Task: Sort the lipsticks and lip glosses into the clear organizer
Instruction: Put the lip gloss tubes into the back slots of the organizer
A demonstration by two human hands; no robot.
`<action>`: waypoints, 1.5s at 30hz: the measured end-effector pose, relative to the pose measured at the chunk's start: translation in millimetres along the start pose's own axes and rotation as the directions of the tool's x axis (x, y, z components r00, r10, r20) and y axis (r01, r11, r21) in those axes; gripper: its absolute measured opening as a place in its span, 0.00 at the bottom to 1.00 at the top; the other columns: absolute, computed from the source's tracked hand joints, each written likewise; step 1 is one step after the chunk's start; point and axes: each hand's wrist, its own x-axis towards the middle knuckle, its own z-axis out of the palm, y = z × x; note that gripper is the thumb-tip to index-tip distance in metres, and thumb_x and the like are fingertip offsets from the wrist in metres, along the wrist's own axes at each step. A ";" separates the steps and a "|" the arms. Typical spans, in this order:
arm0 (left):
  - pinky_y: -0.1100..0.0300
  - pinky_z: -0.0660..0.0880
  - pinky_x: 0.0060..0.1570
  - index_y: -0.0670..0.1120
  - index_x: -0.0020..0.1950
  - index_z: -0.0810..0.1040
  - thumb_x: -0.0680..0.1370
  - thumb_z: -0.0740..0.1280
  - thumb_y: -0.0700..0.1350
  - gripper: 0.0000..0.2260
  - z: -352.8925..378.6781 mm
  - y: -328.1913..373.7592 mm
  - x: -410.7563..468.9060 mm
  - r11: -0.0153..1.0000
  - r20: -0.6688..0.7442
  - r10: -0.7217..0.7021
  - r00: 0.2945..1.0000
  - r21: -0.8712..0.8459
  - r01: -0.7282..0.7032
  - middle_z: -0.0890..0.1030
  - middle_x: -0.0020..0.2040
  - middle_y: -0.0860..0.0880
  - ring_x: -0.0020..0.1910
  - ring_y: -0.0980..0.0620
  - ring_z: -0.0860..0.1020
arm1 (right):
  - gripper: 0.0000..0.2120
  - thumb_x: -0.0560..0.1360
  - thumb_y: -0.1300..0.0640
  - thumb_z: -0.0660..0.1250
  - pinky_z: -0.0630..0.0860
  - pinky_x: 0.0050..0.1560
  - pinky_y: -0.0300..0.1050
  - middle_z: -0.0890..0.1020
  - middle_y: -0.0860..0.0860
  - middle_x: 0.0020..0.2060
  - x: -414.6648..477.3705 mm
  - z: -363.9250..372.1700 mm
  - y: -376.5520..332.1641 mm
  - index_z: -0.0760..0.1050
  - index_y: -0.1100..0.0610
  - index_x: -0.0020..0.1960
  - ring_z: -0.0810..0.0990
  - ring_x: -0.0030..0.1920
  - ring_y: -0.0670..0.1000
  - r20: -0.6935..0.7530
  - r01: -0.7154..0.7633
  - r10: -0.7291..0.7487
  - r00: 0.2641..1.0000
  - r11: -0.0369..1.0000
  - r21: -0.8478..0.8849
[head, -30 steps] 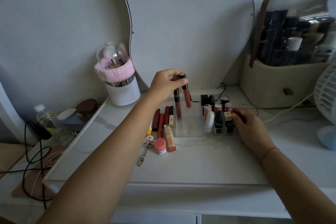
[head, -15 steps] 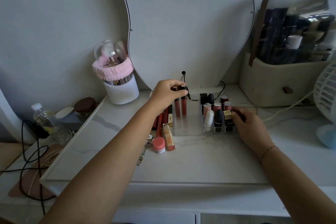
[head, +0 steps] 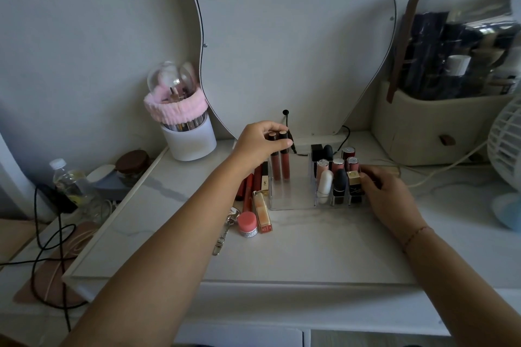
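Left hand (head: 262, 144) pinches the caps of two lip gloss tubes (head: 284, 166), thumb in front, fingers over the top. Both tubes stand upright with their bases in the big open compartment at the left end of the clear organizer (head: 290, 204). Right hand (head: 392, 194) curls its fingers on the organizer's right end wall and holds it. The organizer sits mid tabletop (head: 310, 248), toward the back edge. To do the step well, probably hold the tubes vertical, lean them into the back left corner and let go only once seated, or they tip; the right hand's brace helps. Counts: two glosses in hand, nine lipsticks (head: 339, 186) in the small cells, three rows of three. Loose tubes (head: 262, 213) just left of the organizer: about five, arm hides some. One pink pot (head: 247, 224), one keychain (head: 225, 231).
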 end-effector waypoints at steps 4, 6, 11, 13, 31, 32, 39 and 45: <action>0.67 0.71 0.48 0.56 0.51 0.79 0.71 0.71 0.56 0.10 -10.8 5.7 -3.7 0.999 -0.005 0.019 1.000 -0.049 -0.019 0.82 0.50 0.58 0.51 0.64 0.78 | 0.12 0.77 0.55 0.59 0.66 0.37 0.35 0.79 0.50 0.44 -0.2 -0.3 -0.3 0.77 0.53 0.58 0.75 0.44 0.48 0.002 0.002 -0.002 1.000 1.000 -0.002; 0.67 0.73 0.49 0.56 0.50 0.79 0.73 0.66 0.60 0.11 -26.5 2.5 -5.4 0.996 -0.089 0.019 0.996 -0.086 -0.026 0.82 0.49 0.57 0.50 0.63 0.79 | 0.12 0.77 0.55 0.59 0.67 0.40 0.38 0.78 0.49 0.43 -0.1 -0.2 -0.7 0.76 0.53 0.58 0.75 0.45 0.48 0.000 -0.003 0.003 1.000 1.000 -0.001; 0.60 0.74 0.50 0.50 0.47 0.80 0.75 0.68 0.50 0.05 -66.3 -45.7 -17.1 0.992 -0.346 -0.117 0.931 -0.003 0.123 0.83 0.49 0.48 0.46 0.54 0.79 | 0.12 0.77 0.56 0.59 0.67 0.43 0.39 0.78 0.49 0.44 0.0 -0.2 -0.1 0.76 0.54 0.58 0.75 0.45 0.49 0.003 0.004 -0.004 1.000 1.000 0.015; 0.62 0.71 0.47 0.48 0.46 0.80 0.73 0.70 0.48 0.05 -70.5 -69.9 -24.1 0.972 -0.344 -0.200 0.917 0.048 0.230 0.84 0.49 0.46 0.46 0.53 0.79 | 0.12 0.77 0.56 0.59 0.67 0.38 0.36 0.78 0.49 0.43 0.3 -0.1 0.3 0.76 0.54 0.58 0.75 0.44 0.48 0.006 0.004 -0.004 1.000 1.000 0.022; 0.56 0.68 0.38 0.40 0.37 0.77 0.65 0.73 0.39 0.07 -66.8 -85.5 -20.4 0.858 -0.277 -0.452 0.848 0.124 0.498 0.74 0.34 0.41 0.35 0.47 0.72 | 0.13 0.77 0.55 0.59 0.66 0.44 0.40 0.78 0.49 0.45 1.2 1.0 3.0 0.76 0.54 0.59 0.75 0.45 0.49 0.009 0.004 -0.004 1.000 0.999 -0.032; 0.56 0.71 0.38 0.39 0.39 0.79 0.66 0.72 0.38 0.05 -68.6 -82.7 -21.7 0.868 -0.261 -0.466 0.846 0.053 0.494 0.75 0.35 0.41 0.35 0.47 0.73 | 0.13 0.77 0.55 0.59 0.66 0.44 0.40 0.78 0.49 0.44 1.0 1.1 3.1 0.76 0.54 0.59 0.75 0.45 0.49 0.007 0.005 -0.005 1.000 1.000 -0.031; 0.68 0.78 0.37 0.36 0.57 0.78 0.74 0.68 0.36 0.12 -83.8 -19.1 -39.7 0.935 -0.185 -0.289 0.939 -0.266 0.235 0.80 0.40 0.47 0.38 0.55 0.78 | 0.13 0.77 0.55 0.59 0.66 0.44 0.41 0.77 0.49 0.44 1.0 1.0 2.8 0.76 0.55 0.59 0.74 0.45 0.49 0.008 0.008 -0.007 1.000 0.999 -0.031; 0.67 0.78 0.43 0.48 0.49 0.82 0.75 0.69 0.43 0.04 -74.3 58.3 -40.8 0.955 -0.152 0.064 0.986 -0.278 -0.105 0.83 0.38 0.56 0.39 0.60 0.79 | 0.13 0.77 0.54 0.59 0.66 0.45 0.40 0.78 0.50 0.44 1.2 0.7 2.8 0.76 0.54 0.59 0.75 0.46 0.50 0.011 -0.002 0.002 1.000 0.999 -0.039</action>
